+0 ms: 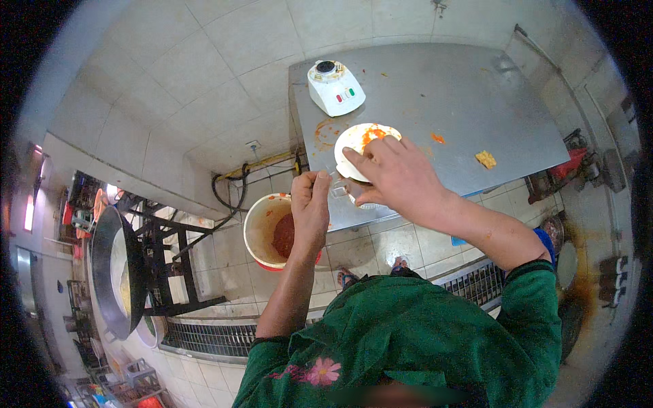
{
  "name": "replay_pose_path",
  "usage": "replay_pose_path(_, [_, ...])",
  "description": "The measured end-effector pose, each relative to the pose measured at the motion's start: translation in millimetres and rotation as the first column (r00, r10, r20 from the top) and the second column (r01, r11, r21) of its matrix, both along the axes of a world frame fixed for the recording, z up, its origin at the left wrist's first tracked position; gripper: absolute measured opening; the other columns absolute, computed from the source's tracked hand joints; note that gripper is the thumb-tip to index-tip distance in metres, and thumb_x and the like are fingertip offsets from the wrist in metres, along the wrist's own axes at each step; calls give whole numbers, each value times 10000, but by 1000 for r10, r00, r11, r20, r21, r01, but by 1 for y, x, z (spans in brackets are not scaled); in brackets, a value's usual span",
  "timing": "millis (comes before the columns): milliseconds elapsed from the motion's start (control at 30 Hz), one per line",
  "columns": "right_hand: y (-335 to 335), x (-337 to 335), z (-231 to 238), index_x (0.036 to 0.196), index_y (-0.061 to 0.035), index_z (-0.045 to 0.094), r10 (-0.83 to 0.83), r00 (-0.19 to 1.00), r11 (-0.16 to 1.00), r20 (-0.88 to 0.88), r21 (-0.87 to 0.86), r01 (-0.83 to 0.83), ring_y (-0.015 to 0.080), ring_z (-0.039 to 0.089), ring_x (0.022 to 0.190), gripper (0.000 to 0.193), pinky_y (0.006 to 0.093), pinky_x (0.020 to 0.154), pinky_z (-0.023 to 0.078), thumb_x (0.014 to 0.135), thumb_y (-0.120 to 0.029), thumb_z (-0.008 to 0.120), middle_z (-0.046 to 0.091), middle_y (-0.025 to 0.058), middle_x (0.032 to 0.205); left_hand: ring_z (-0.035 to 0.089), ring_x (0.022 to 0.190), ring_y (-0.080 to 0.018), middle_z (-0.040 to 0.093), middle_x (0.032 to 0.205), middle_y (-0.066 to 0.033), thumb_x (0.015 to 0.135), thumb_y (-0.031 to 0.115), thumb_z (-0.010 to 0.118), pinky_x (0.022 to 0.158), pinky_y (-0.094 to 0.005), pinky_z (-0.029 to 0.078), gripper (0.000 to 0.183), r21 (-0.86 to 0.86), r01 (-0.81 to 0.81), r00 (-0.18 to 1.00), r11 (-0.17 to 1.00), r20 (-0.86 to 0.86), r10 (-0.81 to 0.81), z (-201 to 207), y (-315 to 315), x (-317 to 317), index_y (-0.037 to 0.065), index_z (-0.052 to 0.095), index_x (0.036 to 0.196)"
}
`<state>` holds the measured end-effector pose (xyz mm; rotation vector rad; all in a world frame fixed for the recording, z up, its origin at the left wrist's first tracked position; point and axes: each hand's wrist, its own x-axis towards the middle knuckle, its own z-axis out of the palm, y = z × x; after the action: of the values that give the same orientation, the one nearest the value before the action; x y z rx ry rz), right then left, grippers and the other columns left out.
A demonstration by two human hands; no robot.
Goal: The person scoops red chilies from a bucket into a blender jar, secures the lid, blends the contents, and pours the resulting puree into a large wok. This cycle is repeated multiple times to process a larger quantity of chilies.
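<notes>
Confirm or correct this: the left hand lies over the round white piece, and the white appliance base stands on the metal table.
Wrong hand: the head view shows the right hand over the round white piece. The white appliance base does stand on the metal table.

the top i see below both grips is deep green, in a soft, creased cloth. toward the left grip's side i can make out a pale pink flower print, with brighter pink marks beside it. back along the arm from the right grip, the right sleeve is short, with a dark band at its edge. below the grips, i spot a dark-strapped sandal.
</notes>
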<state>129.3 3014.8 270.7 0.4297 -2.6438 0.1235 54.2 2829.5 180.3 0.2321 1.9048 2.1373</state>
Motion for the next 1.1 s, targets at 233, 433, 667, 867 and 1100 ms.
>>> replay_pose_path(233, [82, -31, 12, 1324, -91, 629, -77, 936, 913, 343, -354, 205, 324, 571, 1076, 480, 424, 951, 466, 907, -316, 703, 598, 140, 1150, 432, 1153, -259, 523, 1130, -135, 999, 309, 605, 1002, -376, 352, 307, -371, -24, 928, 928, -354, -117, 4, 9, -3, 12, 654, 938])
replay_pose_path(433, [93, -34, -14, 1309, -129, 658, 58, 916, 907, 397, -404, 118, 333, 575, 1090, 459, 422, 960, 466, 897, -325, 708, 602, 171, 1161, 478, 1048, -200, 547, 1078, -93, 976, 277, 650, 941, -335, 393, 254, -172, 41, 986, 984, -152, -68, -3, 18, -15, 25, 619, 976])
replay_pose_path(667, [101, -29, -41, 1348, -151, 638, -54, 951, 883, 305, -430, 188, 340, 509, 1218, 510, 439, 1057, 412, 890, -361, 717, 583, 159, 1267, 555, 883, -124, 583, 1017, -48, 970, 234, 685, 799, -286, 464, 275, -167, -34, 998, 985, -63, 23, 5, 21, -14, 15, 551, 1069])
replay_pose_path(867, [207, 8, -129, 1303, -120, 658, -377, 860, 592, 345, -625, 510, 382, 528, 1244, 411, 460, 1082, 414, 924, -280, 671, 606, 202, 1285, 505, 1149, -192, 508, 1184, -92, 1007, 401, 593, 954, -366, 417, 453, -160, -214, 976, 964, 10, 218, -23, -18, 1, 43, 466, 1253])
replay_pose_path(1100, [338, 97, -197, 1200, -150, 700, -745, 406, 425, 529, -93, 901, 365, 618, 1133, 382, 467, 965, 514, 819, -180, 716, 672, 150, 1206, 504, 897, -153, 488, 1050, -54, 952, 468, 651, 770, -330, 451, 465, -438, -434, 858, 788, 66, 510, -111, -106, 29, 86, 440, 1114])
